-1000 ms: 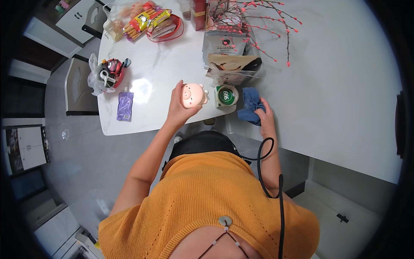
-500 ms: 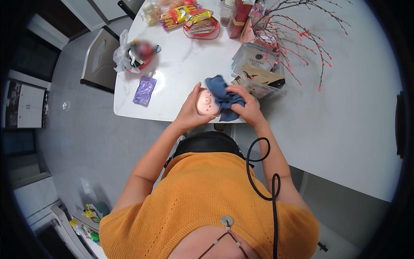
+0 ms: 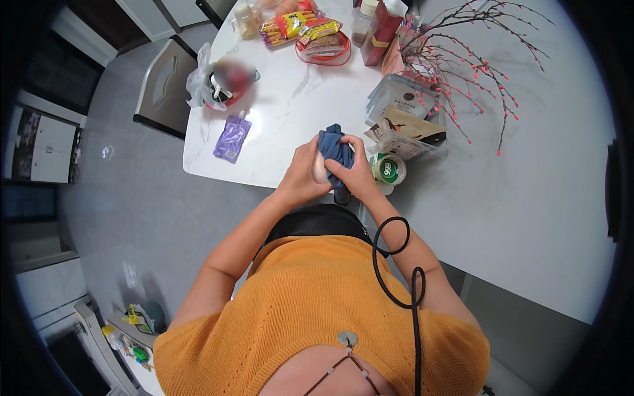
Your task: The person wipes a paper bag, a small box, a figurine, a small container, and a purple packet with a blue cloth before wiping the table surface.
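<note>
Close to my body, at the table's front edge, my left hand [image 3: 302,173] is closed round a small rounded pale pink pig-faced figure [image 3: 319,171]. Only a glowing-pale strip of it shows now, and its face is covered. A dark blue cloth [image 3: 337,148] is wrapped over its right side. Fingers and thumb of my right hand [image 3: 357,175] grip the cloth and press it against the figure. Just right of that hand stands a round green-and-white item [image 3: 389,170], which might be a roll or a tub.
A purple spout pouch [image 3: 232,137] lies on the white table [image 3: 284,99] to the left. Snack packets [image 3: 290,26] and a plastic bag [image 3: 198,82] sit farther back. At right are a clear box of packets [image 3: 413,142] and red-budded branches [image 3: 475,72]. A black cord [image 3: 416,317] hangs by my right arm.
The cloth has moved left and now covers the pig face, with my right hand closer to my left. The round green-and-white item has come into sight. The view has shifted slightly.
</note>
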{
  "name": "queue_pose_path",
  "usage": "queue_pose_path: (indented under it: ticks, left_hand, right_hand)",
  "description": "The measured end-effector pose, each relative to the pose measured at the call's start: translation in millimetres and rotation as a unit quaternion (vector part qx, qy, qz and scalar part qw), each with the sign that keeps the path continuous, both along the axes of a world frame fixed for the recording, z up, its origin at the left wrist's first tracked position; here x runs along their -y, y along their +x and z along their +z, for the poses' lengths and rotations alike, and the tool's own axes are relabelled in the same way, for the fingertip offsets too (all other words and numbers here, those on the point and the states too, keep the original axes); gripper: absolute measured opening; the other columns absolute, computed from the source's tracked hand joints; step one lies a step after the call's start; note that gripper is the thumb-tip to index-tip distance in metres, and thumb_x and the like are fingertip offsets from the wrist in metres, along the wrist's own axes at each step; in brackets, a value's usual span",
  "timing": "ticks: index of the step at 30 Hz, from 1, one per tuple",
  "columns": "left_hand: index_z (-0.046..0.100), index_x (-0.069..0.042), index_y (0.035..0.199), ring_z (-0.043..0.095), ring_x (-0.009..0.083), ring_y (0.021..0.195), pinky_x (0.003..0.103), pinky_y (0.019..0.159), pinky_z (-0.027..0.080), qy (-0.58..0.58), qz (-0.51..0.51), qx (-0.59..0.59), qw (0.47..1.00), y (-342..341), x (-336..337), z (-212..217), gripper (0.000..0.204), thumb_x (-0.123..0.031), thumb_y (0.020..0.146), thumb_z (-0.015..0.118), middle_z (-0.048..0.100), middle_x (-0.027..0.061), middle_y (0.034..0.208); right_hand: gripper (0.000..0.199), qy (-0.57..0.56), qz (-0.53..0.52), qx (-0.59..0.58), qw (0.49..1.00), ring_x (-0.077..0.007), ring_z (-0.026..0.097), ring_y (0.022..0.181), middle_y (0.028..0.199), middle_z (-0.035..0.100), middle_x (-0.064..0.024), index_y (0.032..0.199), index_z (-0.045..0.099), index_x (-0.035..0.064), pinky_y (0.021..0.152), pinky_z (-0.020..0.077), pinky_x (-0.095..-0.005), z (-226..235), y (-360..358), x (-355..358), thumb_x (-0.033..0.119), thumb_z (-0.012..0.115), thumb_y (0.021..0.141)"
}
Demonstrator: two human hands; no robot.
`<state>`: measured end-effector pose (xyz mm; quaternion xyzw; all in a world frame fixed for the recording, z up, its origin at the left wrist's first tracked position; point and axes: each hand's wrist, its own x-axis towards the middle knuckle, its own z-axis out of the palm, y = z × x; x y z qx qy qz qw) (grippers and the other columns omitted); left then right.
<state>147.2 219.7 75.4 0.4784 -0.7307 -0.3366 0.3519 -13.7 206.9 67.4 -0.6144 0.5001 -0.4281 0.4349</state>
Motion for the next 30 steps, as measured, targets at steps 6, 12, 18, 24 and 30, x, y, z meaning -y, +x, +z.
queue_pose_path:
  ticks: [6, 12, 18, 24, 30]
  left_hand:
    - [0.026, 0.0, 0.129, 0.036, 0.0326, 0.115, 0.038, 0.096, 0.032, -0.032, -0.042, -0.031, 0.998, -10, -2, -1, 0.093, -0.02, 0.053, 0.077, 0.038, 0.0184, 0.123]
    - [0.033, -0.003, 0.125, 0.04, 0.0301, 0.113, 0.036, 0.094, 0.034, -0.041, -0.035, -0.051, 0.997, -14, 3, 2, 0.086, -0.017, 0.053, 0.077, 0.039, 0.0161, 0.122]
    - [0.036, -0.003, 0.122, 0.043, 0.0272, 0.11, 0.033, 0.092, 0.036, -0.01, -0.018, -0.059, 0.998, -11, 5, 1, 0.08, -0.013, 0.053, 0.076, 0.041, 0.0147, 0.119]
    - [0.036, -0.003, 0.118, 0.039, 0.034, 0.109, 0.038, 0.092, 0.034, -0.042, -0.011, -0.062, 0.997, -16, 7, -1, 0.075, -0.009, 0.053, 0.071, 0.043, 0.0173, 0.114]
    - [0.037, -0.002, 0.118, 0.04, 0.0348, 0.108, 0.038, 0.091, 0.036, -0.104, 0.01, -0.059, 0.993, -25, 3, 0, 0.077, -0.007, 0.05, 0.074, 0.042, 0.0171, 0.115]
  right_hand:
    - [0.04, 0.244, -0.042, 0.229, 0.941, -0.0104, 0.048, 0.088, 0.099, 0.05, -0.0065, 0.112, 0.041, 0.0026, 0.077, 0.0401, -0.0218, -1, -8, 8, 0.02, 0.059, 0.082]
    - [0.035, 0.187, -0.004, 0.21, 0.96, -0.0077, 0.049, 0.086, 0.093, 0.051, -0.0039, 0.108, 0.045, 0.0032, 0.072, 0.0427, -0.0219, 3, -19, 2, 0.019, 0.06, 0.081]
    - [0.041, 0.172, 0.044, 0.142, 0.974, -0.0148, 0.049, 0.095, 0.105, 0.048, -0.0096, 0.104, 0.048, 0.0058, 0.081, 0.0412, -0.0253, 25, -23, -3, 0.02, 0.067, 0.071]
    - [0.035, 0.018, 0.092, 0.032, 0.995, -0.0272, 0.038, 0.114, 0.119, 0.039, -0.0155, 0.095, 0.053, 0.0073, 0.094, 0.0301, -0.0336, 25, -22, -2, 0.023, 0.068, 0.068]
    - [0.032, 0.026, -0.049, 0.014, 0.998, -0.0266, 0.047, 0.101, 0.101, 0.048, -0.0136, 0.092, 0.052, 0.0039, 0.087, 0.0361, -0.0339, 5, -17, 8, 0.023, 0.066, 0.07]
